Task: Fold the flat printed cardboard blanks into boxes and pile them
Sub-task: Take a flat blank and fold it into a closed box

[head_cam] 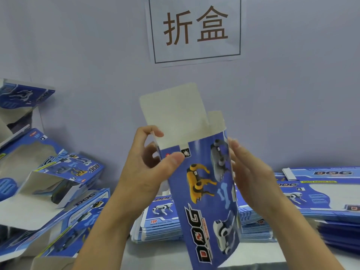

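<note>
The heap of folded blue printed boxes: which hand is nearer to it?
Left. The left hand grips the blue cardboard blank beside the heap; the right hand is beyond the blank.

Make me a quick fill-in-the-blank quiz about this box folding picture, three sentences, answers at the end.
1. The left hand pinches the top corner of the held box with its ____ on the printed face.
2. The folded boxes are piled on the person's ____ side.
3. The yellow figure printed on the held box is a ____.

Answers: thumb; left; dog

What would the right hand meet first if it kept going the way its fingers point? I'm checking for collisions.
Probably the blue side panel of the held box: the right hand's fingertips already sit at its right edge, though contact is unclear.
</note>
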### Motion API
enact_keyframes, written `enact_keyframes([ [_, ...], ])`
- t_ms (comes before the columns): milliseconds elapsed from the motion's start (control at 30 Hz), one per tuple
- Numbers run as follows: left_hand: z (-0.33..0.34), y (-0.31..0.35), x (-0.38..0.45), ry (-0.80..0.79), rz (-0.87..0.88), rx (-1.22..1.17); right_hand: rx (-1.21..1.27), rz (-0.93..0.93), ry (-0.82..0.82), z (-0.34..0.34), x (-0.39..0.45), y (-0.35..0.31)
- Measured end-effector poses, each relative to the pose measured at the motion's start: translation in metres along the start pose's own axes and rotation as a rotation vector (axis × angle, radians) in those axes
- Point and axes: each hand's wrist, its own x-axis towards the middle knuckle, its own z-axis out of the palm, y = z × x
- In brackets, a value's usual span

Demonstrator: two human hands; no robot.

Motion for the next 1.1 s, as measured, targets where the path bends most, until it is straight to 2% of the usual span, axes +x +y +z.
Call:
enact_keyframes([
  [133, -0.001, -0.009, 0.003, 0.166, -0.064, 0.026, 0.033, 0.025, -0.095, 0.007, 0.008, 0.004],
  [200, 0.000, -0.012, 0.004, 0.238, -0.086, 0.004, -0.070, 0.023, -0.107, 0.005, 0.001, 0.011],
  [267, 0.003, -0.017, 0.006, 0.297, -0.128, 0.002, -0.181, -0.022, 0.007, 0.008, 0.006, 0.010],
  [333, 0.009, -0.023, 0.006, 0.336, -0.182, -0.020, -0.184, -0.072, 0.120, 0.011, 0.011, 0.008],
  [467, 0.023, -0.023, 0.003, 0.197, -0.326, -0.202, -0.160, -0.038, 0.256, 0.012, 0.013, 0.009],
  [567, 0.017, -0.020, 0.002, 0.020, -0.390, -0.175, -0.043, 0.007, 0.349, 0.013, 0.015, 0.006],
  [633, 0.015, -0.017, 0.002, -0.060, -0.428, -0.148, 0.041, 0.039, 0.327, 0.016, 0.015, 0.005],
  [700, 0.017, -0.016, 0.004, -0.034, -0.416, -0.140, 0.134, 0.046, 0.267, 0.020, 0.016, 0.007],
  [800, 0.020, -0.017, 0.008, 0.162, -0.310, -0.067, 0.255, 0.042, 0.155, 0.025, 0.015, 0.006],
  [867, 0.017, -0.021, 0.008, 0.271, -0.237, -0.002, 0.211, 0.031, 0.113, 0.027, 0.014, 0.004],
  [933, 0.014, -0.026, 0.006, 0.320, -0.211, 0.049, 0.143, 0.026, 0.138, 0.028, 0.013, 0.002],
  [1000, 0.013, -0.028, 0.006, 0.277, -0.252, 0.015, 0.055, -0.003, 0.190, 0.028, 0.013, 0.003],
  [1100, 0.010, -0.028, 0.006, 0.126, -0.342, -0.053, -0.012, -0.060, 0.268, 0.027, 0.014, 0.003],
])
